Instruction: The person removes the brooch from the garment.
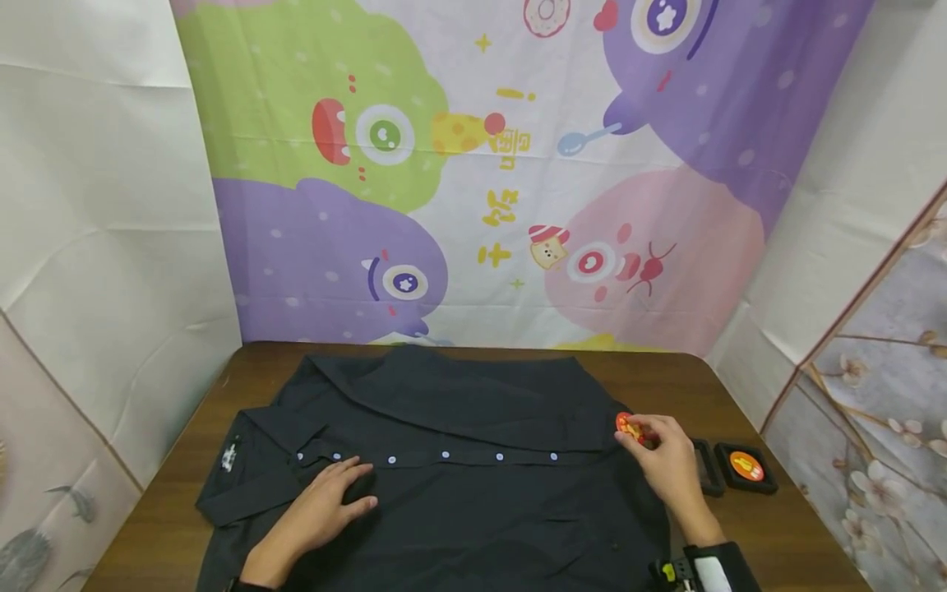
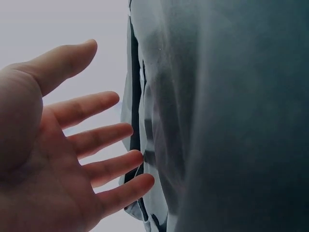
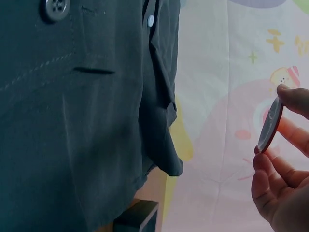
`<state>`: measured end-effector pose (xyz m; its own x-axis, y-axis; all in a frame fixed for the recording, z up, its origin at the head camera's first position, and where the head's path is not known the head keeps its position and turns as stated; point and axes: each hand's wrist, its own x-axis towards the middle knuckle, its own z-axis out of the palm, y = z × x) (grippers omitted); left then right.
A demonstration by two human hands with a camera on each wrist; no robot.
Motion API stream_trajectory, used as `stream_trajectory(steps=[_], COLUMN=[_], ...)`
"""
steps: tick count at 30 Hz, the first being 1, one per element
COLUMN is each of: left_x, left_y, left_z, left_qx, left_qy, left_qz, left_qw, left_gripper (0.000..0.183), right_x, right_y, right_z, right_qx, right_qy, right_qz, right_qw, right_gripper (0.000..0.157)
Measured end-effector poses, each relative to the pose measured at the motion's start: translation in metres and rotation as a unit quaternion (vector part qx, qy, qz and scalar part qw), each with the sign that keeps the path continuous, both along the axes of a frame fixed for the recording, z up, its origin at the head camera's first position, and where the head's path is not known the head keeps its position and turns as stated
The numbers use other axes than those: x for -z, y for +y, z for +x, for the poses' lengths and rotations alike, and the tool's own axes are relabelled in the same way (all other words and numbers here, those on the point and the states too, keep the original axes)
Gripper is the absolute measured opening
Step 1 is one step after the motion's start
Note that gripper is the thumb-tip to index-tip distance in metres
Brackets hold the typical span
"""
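Note:
A dark button-up shirt (image 1: 473,518) lies spread on the wooden table, its row of pale buttons running crosswise. My right hand (image 1: 669,464) pinches a round red badge (image 1: 629,426) with a yellow design between thumb and fingers, over the shirt's right side. In the right wrist view the badge (image 3: 270,125) is seen nearly edge-on, its pale back facing the shirt. My left hand (image 1: 321,510) lies over the left front of the shirt, near the buttons. The left wrist view shows this hand (image 2: 77,140) with fingers spread and holding nothing.
A black box (image 1: 769,485) holding an orange round badge (image 1: 746,466) stands on the table at the right. Another black box (image 1: 712,475) sits beside it, partly hidden by my right hand. A cartoon-printed curtain (image 1: 488,312) hangs behind the table (image 1: 666,374).

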<state>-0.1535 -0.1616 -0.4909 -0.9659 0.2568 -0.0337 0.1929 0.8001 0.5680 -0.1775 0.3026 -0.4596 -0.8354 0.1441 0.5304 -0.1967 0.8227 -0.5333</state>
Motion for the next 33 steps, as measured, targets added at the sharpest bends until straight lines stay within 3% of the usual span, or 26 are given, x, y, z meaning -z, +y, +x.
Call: stream_trajectory(steps=[10,21,33], left_x=[0.0,-0.001,-0.003], left_y=[0.0,-0.002,-0.001], left_z=[0.001,0.002,0.002], left_qx=[-0.004,0.0,-0.001], left_qy=[-0.005,-0.004,-0.015], left_qz=[-0.002,-0.004,-0.004], left_qw=[1.0,1.0,0.9999], left_gripper=[0.05,0.051,0.051], right_x=[0.002,0.006,0.01], right_y=[0.007,0.023,0.036], right_z=[0.006,0.011,0.012], right_qx=[0.01,0.048,0.06], right_qy=[-0.024,-0.053,-0.056], right_qz=[0.015,-0.005,-0.001], right_qw=[1.0,0.997,0.997], right_gripper=[0.03,0.032,0.032])
